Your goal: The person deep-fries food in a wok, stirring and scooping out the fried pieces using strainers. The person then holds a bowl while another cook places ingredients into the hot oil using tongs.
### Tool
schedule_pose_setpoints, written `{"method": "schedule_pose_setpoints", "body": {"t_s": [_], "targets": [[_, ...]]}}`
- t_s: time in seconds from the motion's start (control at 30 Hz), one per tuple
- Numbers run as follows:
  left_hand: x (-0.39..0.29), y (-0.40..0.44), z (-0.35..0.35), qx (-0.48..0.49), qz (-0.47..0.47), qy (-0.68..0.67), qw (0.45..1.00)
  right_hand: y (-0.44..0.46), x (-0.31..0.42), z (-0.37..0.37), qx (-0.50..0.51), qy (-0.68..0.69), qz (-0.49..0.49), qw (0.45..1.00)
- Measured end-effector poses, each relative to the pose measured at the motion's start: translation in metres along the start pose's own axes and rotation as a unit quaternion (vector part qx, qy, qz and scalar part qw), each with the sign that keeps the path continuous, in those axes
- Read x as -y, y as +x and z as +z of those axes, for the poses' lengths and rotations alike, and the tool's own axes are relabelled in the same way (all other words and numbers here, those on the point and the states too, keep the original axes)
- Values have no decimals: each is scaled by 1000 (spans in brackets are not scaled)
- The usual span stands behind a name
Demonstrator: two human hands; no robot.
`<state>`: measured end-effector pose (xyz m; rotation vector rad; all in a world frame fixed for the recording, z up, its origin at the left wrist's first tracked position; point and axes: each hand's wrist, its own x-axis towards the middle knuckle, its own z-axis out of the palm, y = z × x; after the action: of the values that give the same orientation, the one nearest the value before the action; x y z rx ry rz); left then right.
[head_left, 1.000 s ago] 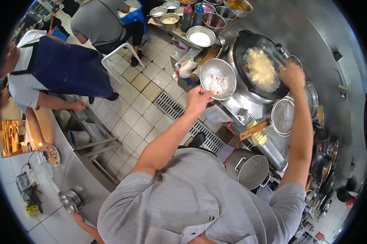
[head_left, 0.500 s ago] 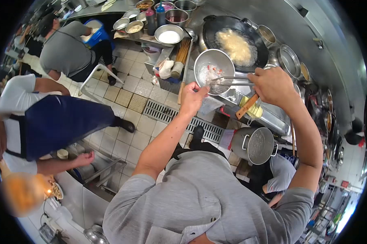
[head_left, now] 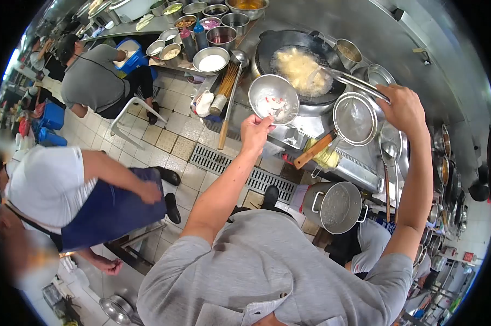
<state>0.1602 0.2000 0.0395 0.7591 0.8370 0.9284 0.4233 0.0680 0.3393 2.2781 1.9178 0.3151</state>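
Note:
My left hand (head_left: 256, 132) grips the near rim of a metal bowl (head_left: 261, 89), which holds white bits with some red pieces. In my right hand (head_left: 404, 106) are long metal tongs (head_left: 359, 82), their tips at the right edge of the pale golden food (head_left: 298, 68) bubbling in oil. That food sits in a large black wok (head_left: 267, 46) on the stove. The bowl is just left of the wok, near its front edge. A round strainer (head_left: 355, 118) with a wooden handle lies below the tongs.
Metal bowls of ingredients, one with white powder (head_left: 210, 62), stand at the upper left. A ladle (head_left: 232, 98) lies left of my bowl. A large pot (head_left: 336, 206) is near my right side. A person in a blue apron (head_left: 115, 209) is at left; another sits on a white stool (head_left: 128, 117).
The tongs have moved from the bowl up to the food in the wok. My left hand still holds the bowl. The aproned person has shifted and the camera view has turned slightly.

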Motion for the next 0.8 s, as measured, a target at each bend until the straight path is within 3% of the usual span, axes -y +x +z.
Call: {"method": "schedule_pose_setpoints", "body": {"t_s": [0.17,0.27,0.37,0.5,0.6,0.7,0.8], "targets": [[16,-4,32,-44,12,-11,999,30,-75,80,17,30,13,999],[16,-17,39,-67,29,-14,997,55,-94,131,98,24,68,993],[7,-33,39,-74,30,-6,997,77,-97,180,96,31,134,986],[0,-48,37,-88,47,-15,995,100,-102,185,32,64,201,977],[0,-53,29,-79,42,-24,996,100,-100,144,-5,52,157,986],[-3,-54,24,-60,23,-28,998,75,-80,97,-104,45,49,992],[-3,-49,22,-41,17,-25,999,44,-43,52,-89,78,-52,992]]}}
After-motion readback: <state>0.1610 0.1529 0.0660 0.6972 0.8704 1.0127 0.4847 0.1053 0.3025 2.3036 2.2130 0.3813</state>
